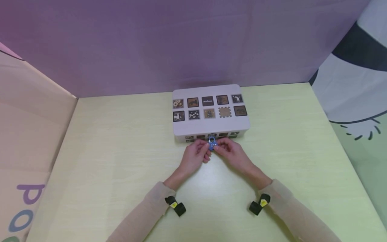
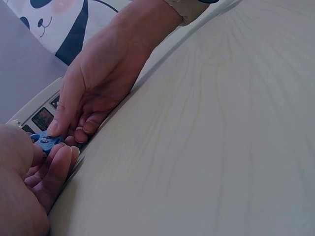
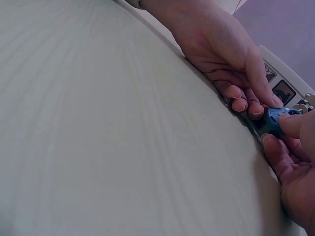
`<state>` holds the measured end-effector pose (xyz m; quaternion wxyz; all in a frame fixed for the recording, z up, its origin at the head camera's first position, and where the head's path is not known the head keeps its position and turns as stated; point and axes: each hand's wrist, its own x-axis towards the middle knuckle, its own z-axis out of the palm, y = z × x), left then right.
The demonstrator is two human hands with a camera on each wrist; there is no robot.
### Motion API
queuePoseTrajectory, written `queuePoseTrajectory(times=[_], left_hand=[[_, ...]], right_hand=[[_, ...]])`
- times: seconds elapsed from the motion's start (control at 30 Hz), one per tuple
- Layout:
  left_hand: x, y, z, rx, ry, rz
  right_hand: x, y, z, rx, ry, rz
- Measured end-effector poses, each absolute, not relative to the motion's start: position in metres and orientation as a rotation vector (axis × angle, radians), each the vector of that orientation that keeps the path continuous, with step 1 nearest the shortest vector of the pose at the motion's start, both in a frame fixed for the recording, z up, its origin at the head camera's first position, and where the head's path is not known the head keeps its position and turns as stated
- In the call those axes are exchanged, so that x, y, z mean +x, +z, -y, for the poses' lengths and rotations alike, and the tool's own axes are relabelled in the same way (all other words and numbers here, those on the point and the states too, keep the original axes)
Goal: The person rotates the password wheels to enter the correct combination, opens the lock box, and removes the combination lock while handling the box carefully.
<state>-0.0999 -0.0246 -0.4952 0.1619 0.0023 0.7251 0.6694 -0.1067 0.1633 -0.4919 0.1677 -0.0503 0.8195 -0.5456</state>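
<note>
A small blue padlock (image 1: 213,145) with a shackle is at the front face of a white box (image 1: 208,126) printed with picture squares. My left hand (image 1: 195,154) pinches the padlock's left side between thumb and fingers. From the other side my right hand (image 1: 234,154) pinches it too. The left wrist view shows the padlock (image 2: 47,141) between both hands, the right thumb on its face. In the right wrist view a metal clasp (image 3: 309,100) on the box shows beside the padlock (image 3: 274,120); whether the shackle passes through the clasp I cannot tell.
The box stands near the back edge of a pale wooden table (image 1: 121,141). Behind it hangs a purple cloth (image 1: 157,43). Printed cloth panels (image 1: 356,84) border the sides. A dark wrist camera (image 1: 176,205) sits on each sleeve.
</note>
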Motion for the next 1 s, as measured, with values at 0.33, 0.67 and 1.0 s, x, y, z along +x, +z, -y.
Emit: queuePoseTrajectory(times=[0.33, 0.67, 1.0], left_hand=[[-0.0998, -0.4959, 0.0247, -0.001, 1.914, -2.055], [-0.0998, -0.4953, 0.0246, -0.003, 1.909, -2.060], [-0.0993, -0.4942, 0.0245, 0.000, 1.913, -2.061]], right_hand=[[-0.1066, -0.4921, -0.1629, -0.135, -1.574, -2.321], [-0.1060, -0.4915, -0.1637, -0.138, -1.578, -2.310], [-0.1046, -0.4894, -0.1630, -0.132, -1.591, -2.316]])
